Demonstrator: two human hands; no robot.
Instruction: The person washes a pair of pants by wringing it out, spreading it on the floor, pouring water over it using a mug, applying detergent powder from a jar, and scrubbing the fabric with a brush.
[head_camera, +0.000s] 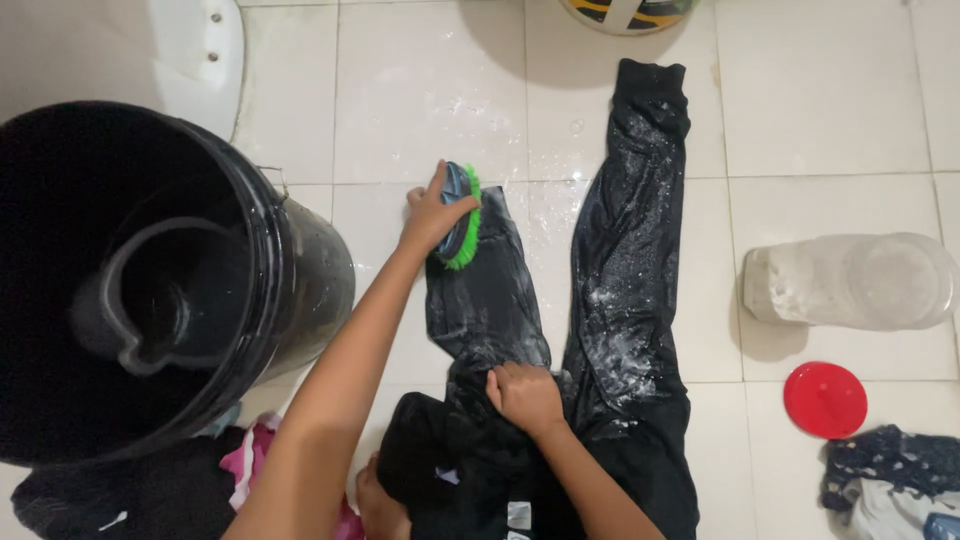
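Observation:
Black wet trousers (625, 300) lie spread on the white tiled floor, speckled with white soap powder. My left hand (432, 212) grips a scrubbing brush (460, 218) with green bristles and a blue back, set on the hem of the left trouser leg. My right hand (525, 395) presses flat, fingers curled, on the bunched cloth near the crotch, holding the fabric down. The waist end of the trousers lies crumpled at the bottom edge between my arms.
A big black bucket (300, 270) with a black jug (160, 300) inside stands at left. A clear plastic jar (850, 282) lies on its side at right, a red lid (825, 400) below it. Clothes piles sit at bottom left (250, 460) and bottom right (890, 480). A ball (630, 12) is at top.

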